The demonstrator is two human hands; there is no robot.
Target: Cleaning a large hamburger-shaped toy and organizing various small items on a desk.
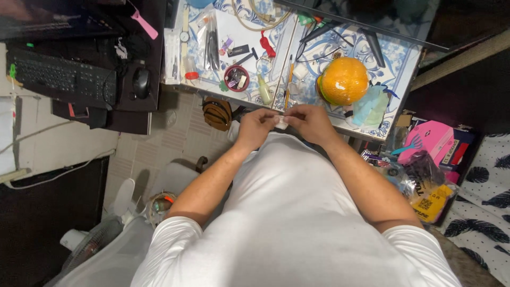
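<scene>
Head view: a small white piece (281, 123) is pinched between both hands just above the shirt, at the near edge of the patterned table (396, 64); left hand (256, 126) and right hand (311, 121) close on it; fine fingertip work seems underway, needing steady hands; orange ball (344, 80) sits beyond.
</scene>
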